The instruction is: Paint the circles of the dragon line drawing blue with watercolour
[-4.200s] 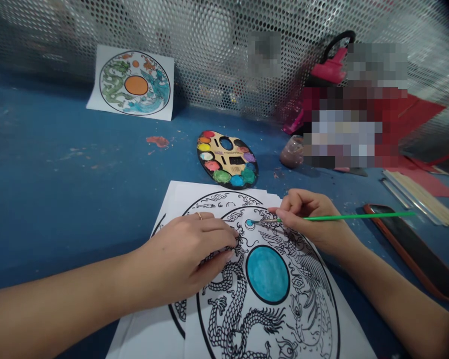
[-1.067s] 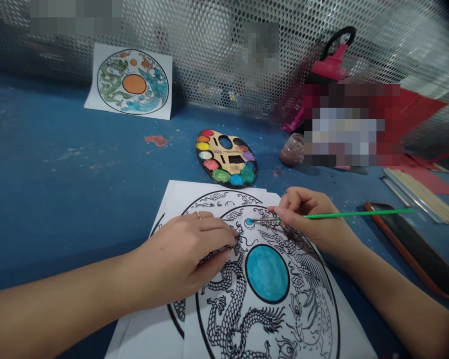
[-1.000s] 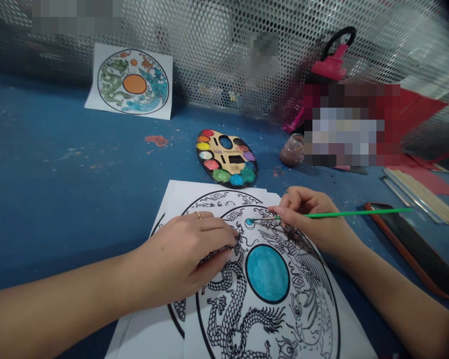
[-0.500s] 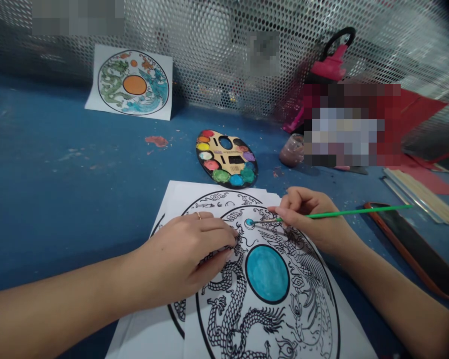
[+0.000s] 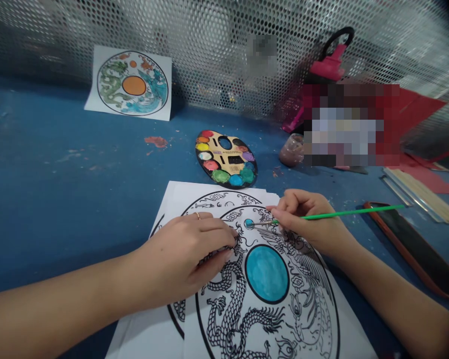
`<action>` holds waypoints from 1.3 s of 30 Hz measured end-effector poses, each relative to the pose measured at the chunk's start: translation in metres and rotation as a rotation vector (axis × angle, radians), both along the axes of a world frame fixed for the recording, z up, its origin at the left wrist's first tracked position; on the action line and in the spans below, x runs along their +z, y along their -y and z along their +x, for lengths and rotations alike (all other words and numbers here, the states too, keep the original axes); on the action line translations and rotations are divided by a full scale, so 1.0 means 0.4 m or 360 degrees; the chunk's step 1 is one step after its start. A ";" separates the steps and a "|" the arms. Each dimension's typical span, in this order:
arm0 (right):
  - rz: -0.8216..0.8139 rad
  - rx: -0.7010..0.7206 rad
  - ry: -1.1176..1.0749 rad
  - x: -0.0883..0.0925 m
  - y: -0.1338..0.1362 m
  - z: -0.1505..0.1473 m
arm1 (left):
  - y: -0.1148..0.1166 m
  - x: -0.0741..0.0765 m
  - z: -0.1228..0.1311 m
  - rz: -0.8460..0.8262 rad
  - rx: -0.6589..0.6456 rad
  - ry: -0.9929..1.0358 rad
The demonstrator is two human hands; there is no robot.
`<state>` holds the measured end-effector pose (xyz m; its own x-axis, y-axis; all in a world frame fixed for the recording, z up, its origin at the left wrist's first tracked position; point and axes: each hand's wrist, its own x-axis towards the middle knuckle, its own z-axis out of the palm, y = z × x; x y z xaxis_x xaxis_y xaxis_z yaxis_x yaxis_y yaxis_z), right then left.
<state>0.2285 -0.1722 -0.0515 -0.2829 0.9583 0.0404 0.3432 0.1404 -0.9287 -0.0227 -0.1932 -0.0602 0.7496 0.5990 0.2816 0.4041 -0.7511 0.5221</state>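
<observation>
my right hand (image 5: 309,215) pinches the green brush (image 5: 340,213), probably light, stiff-handled, soft-tipped and best held near its front end, which points left from those fingers to the small blue circle (image 5: 249,223), while my left hand (image 5: 192,249) rests loosely, grasping nothing, on the seemingly flimsy drawing sheet (image 5: 260,319).

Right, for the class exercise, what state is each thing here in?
Paintbrush: held in right grip, tip at small circle
Small circle: blue, at least mostly
Large circle: painted blue
Front sheet: otherwise uncoloured where visible
Palette: uncovered, paint in wells
Jar: murky contents
Phone: face up, screen dark
Propped picture: coloured
</observation>
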 end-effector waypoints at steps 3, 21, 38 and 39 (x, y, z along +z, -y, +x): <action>-0.0014 -0.0011 -0.0007 0.003 0.000 -0.002 | 0.000 -0.001 0.000 0.0008 -0.0001 0.0011; 0.0074 0.0083 0.0075 0.007 0.000 0.007 | 0.002 0.000 0.000 0.0017 0.0000 0.0002; 0.0396 -0.0283 0.0044 0.019 -0.090 -0.029 | 0.004 0.000 -0.003 0.0033 -0.0002 0.0014; 0.0382 -0.0264 0.0065 0.018 -0.093 -0.031 | 0.004 0.001 -0.002 0.0032 -0.0004 0.0017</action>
<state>0.2163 -0.1350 -0.0442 -0.1291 0.9561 0.2632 0.4164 0.2931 -0.8606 -0.0237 -0.1947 -0.0600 0.7478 0.5916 0.3015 0.3968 -0.7622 0.5114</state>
